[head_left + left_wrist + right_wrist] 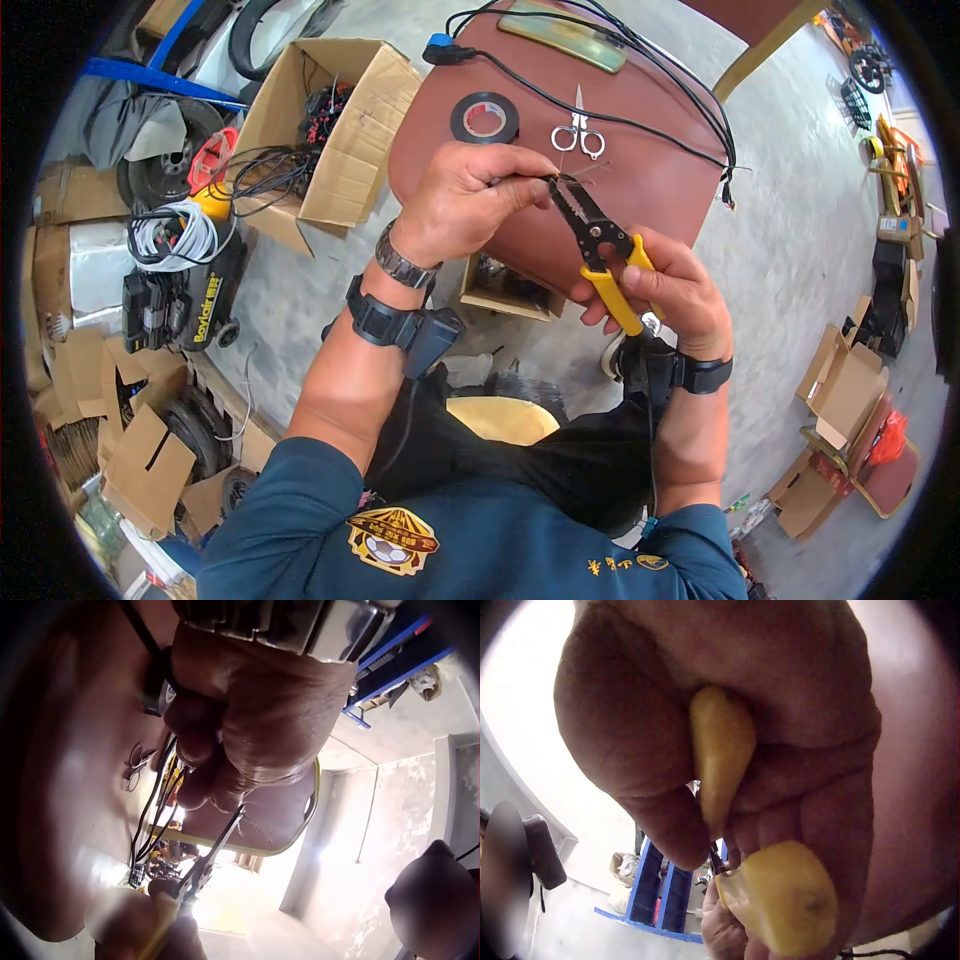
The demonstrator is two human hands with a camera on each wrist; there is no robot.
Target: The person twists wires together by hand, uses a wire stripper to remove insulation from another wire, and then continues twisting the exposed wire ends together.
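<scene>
My right hand (685, 290) grips the yellow handles of a pair of wire strippers (592, 228), which stand spread apart in the right wrist view. The strippers' black jaws point up and left to the fingertips of my left hand (465, 195). That hand pinches a thin wire (590, 168) between thumb and forefinger, and fine strands stick out beyond the jaw tips. Most of the wire is hidden by the fingers. In the left wrist view the tip of the strippers (201, 871) is right at the pinched fingertips.
On the brown table (440, 120) lie a roll of black tape (462, 118), small scissors (578, 135), a black cable (560, 100) and a greenish translucent case (565, 35). A cardboard box (350, 170) stands left of it, and a smaller box (505, 300) sits below its near edge.
</scene>
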